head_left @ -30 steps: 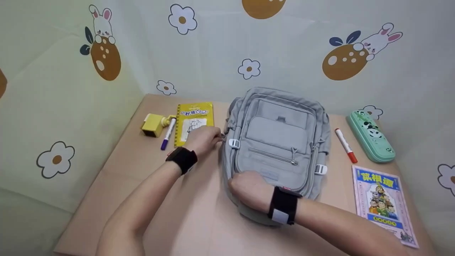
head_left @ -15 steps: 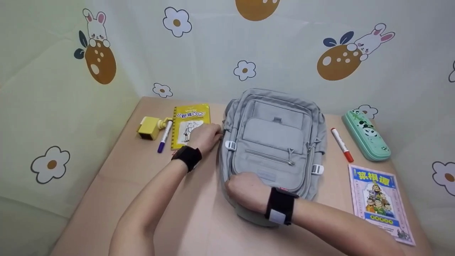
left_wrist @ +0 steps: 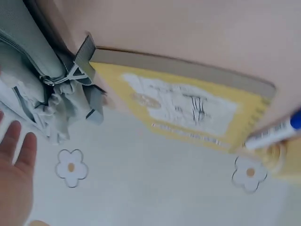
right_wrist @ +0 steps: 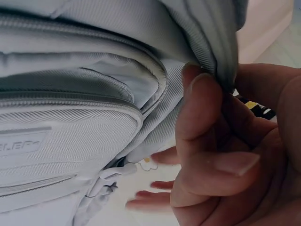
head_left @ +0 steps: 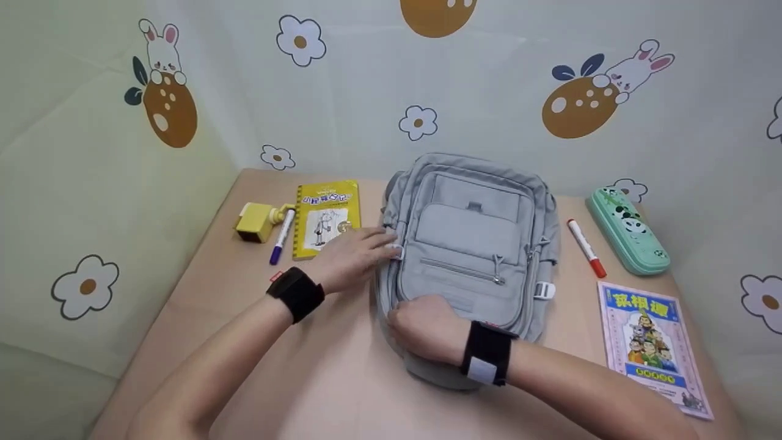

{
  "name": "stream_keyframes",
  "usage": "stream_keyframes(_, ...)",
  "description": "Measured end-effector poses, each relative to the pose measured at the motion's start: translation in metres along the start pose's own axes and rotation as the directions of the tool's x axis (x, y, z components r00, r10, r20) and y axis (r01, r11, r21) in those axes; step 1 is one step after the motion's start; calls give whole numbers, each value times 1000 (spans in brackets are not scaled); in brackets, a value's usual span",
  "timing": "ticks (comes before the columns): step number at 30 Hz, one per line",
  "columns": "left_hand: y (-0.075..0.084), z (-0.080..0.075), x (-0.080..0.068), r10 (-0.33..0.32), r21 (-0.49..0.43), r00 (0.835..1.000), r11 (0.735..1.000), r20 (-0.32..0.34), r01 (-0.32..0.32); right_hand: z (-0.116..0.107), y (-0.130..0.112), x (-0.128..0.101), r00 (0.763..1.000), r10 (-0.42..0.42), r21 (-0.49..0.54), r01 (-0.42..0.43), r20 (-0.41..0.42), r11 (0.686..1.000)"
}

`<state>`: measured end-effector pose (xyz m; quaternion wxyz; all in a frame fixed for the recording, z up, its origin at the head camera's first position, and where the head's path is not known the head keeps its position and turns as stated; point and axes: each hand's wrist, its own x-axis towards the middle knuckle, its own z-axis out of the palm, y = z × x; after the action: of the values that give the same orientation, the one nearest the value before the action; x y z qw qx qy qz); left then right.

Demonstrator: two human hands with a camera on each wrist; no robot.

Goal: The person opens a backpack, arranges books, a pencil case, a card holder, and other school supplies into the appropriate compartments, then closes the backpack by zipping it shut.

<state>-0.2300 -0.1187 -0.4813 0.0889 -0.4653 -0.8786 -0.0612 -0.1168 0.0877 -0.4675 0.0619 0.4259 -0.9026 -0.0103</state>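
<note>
A grey backpack (head_left: 473,235) lies on the table, its zipped front facing up. My left hand (head_left: 351,260) is at the bag's left side with its fingers extended, over the lower edge of the yellow book (head_left: 327,214). In the left wrist view, those straight fingers (left_wrist: 10,141) hold nothing, and the bag's side zip pull (left_wrist: 49,81) shows beyond them. My right hand (head_left: 431,330) is at the bag's lower left corner. The right wrist view shows its thumb and finger pinching the bag's grey fabric edge (right_wrist: 221,52).
Left of the book lie a purple-capped marker (head_left: 281,237) and a yellow box-shaped object (head_left: 255,221). On the right are a red-capped marker (head_left: 586,248), a green panda pencil case (head_left: 629,229) and a pink-and-blue booklet (head_left: 654,348). A patterned curtain (head_left: 342,91) encloses the table.
My left hand has let go at the bag's side edge, come slightly nearer and straightened its fingers. The right hand keeps its grip at the lower left corner. The head view has shifted slightly.
</note>
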Motion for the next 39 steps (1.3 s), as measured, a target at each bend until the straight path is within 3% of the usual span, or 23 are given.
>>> stream_keyframes(4,6,0,-11,192,40,978,980,86,-196,-3,2,-2,999,8,5,-8,40,1000)
stream_keyframes(6,6,2,-14,235,27,967,971,100,-238,-5,2,-3,999,6,5,-6,44,1000)
stream_keyframes(8,6,5,-15,240,-16,966,971,99,-239,-7,2,-4,999,8,23,-9,41,1000)
stream_keyframes(14,4,6,-17,189,-138,976,975,107,-173,-24,16,-22,999,44,167,-47,19,985)
stream_keyframes(21,3,0,-21,127,-189,983,977,135,-100,-40,62,-80,977,199,265,-173,-73,949)
stream_keyframes(26,1,-4,-21,61,-279,991,960,120,-25,-26,98,-132,960,269,317,-230,-84,920)
stream_keyframes(30,-1,-6,-19,19,-316,999,949,35,-7,-7,114,-166,957,280,374,-234,-74,898)
stream_keyframes(35,4,-10,-13,-111,-425,992,902,-62,74,14,124,-191,952,295,415,-236,-82,878)
stream_keyframes(39,13,-16,-6,-257,-503,961,847,-102,173,24,132,-196,950,271,405,-188,-158,895)
